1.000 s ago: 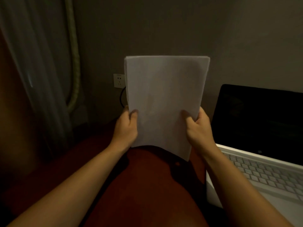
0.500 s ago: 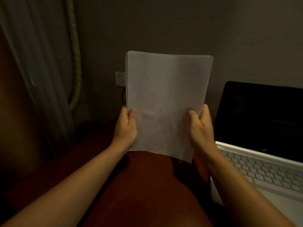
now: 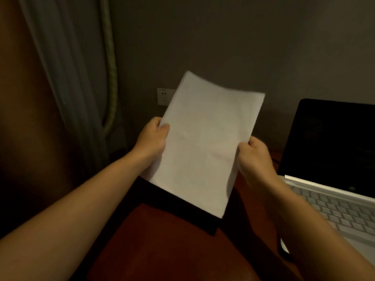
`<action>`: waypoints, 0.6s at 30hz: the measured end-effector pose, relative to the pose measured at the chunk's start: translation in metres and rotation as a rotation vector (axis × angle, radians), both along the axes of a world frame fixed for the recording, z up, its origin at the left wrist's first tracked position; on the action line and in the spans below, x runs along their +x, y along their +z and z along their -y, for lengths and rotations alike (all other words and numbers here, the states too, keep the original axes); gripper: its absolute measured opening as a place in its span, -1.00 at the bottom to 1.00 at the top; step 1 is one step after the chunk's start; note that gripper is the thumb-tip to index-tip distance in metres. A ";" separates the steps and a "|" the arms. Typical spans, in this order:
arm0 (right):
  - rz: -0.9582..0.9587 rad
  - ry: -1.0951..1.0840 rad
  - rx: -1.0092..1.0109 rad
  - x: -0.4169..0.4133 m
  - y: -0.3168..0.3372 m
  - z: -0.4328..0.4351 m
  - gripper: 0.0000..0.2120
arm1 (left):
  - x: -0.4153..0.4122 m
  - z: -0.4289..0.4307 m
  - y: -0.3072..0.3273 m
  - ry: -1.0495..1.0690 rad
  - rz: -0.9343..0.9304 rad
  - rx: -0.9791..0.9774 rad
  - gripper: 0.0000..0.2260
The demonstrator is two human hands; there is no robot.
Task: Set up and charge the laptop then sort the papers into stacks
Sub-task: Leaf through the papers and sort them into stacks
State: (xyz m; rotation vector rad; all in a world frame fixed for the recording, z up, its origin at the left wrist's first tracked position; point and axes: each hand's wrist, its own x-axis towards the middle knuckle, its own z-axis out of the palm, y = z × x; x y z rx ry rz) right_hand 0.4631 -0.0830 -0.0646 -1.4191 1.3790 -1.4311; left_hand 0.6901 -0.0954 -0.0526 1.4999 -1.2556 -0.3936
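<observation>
Two hands, one sheaf of papers (image 3: 205,138): held tilted above reddish table (image 3: 162,250), left of open laptop (image 3: 334,179). Left hand (image 3: 152,138) pinches left edge, thumb on top; right hand (image 3: 253,157) grips right edge, fingers curled. Wall socket (image 3: 163,96) behind

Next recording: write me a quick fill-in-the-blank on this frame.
1. The left hand and the right hand both hold the ____.
2. The laptop sits to the ____ of the papers.
3. The laptop's lid is ____.
4. The wall socket peeks out beside the papers' ____ edge.
Missing words: papers; right; open; left.
</observation>
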 end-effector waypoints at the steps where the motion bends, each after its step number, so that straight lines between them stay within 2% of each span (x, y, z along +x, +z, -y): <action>1: -0.114 0.027 0.050 -0.002 -0.004 0.000 -0.79 | 0.007 0.003 -0.004 -0.005 -0.003 0.112 -0.88; 3: -0.393 0.095 0.189 -0.003 -0.016 0.001 -0.89 | 0.023 0.004 -0.023 -0.003 0.072 0.360 -0.83; 5: -0.634 0.143 0.338 0.003 -0.033 0.000 -0.95 | 0.033 0.001 -0.051 0.010 0.276 0.561 -0.76; 7: -0.783 0.121 0.340 0.009 -0.047 0.001 -0.88 | 0.038 -0.006 -0.068 0.029 0.370 0.622 -0.73; 10: -0.840 0.038 0.227 0.015 -0.049 -0.001 -0.84 | 0.046 -0.009 -0.075 0.049 0.361 0.572 -0.73; 14: -0.827 0.026 0.148 0.024 -0.053 -0.001 -0.63 | 0.057 -0.012 -0.073 0.056 0.362 0.520 -0.72; 18: -0.867 0.043 0.049 0.042 -0.057 0.001 -0.80 | 0.071 -0.010 -0.073 0.109 0.435 0.454 -0.64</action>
